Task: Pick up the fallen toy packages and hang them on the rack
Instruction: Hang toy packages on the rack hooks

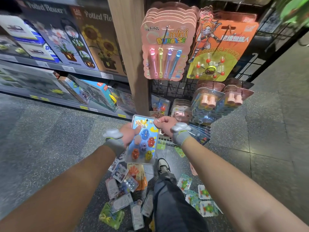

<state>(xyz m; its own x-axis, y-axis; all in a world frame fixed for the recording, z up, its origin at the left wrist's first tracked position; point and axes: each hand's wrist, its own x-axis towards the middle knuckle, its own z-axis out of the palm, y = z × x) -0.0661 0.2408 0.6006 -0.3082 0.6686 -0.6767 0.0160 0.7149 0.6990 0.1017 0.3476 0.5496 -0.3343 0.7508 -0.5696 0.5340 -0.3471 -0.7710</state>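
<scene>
A blue toy package [143, 141] with several small coloured figures under a clear blister is held upright between both hands, low in front of the black wire rack [175, 88]. My left hand [129, 135] grips its left edge, thumb on the front. My right hand [164, 125] pinches its top right corner near the hang hole. Many fallen toy packages [123, 185] lie scattered on the floor below, left and right of my leg.
Pink bubble-wand packs [164, 52] and orange spider packs [217, 51] hang on upper hooks; pink binocular packs [207, 101] hang lower. A wooden post [133, 56] stands left of the rack. Shelves of boxed sets [58, 47] run along the left. My shoe [163, 165] stands among the packages.
</scene>
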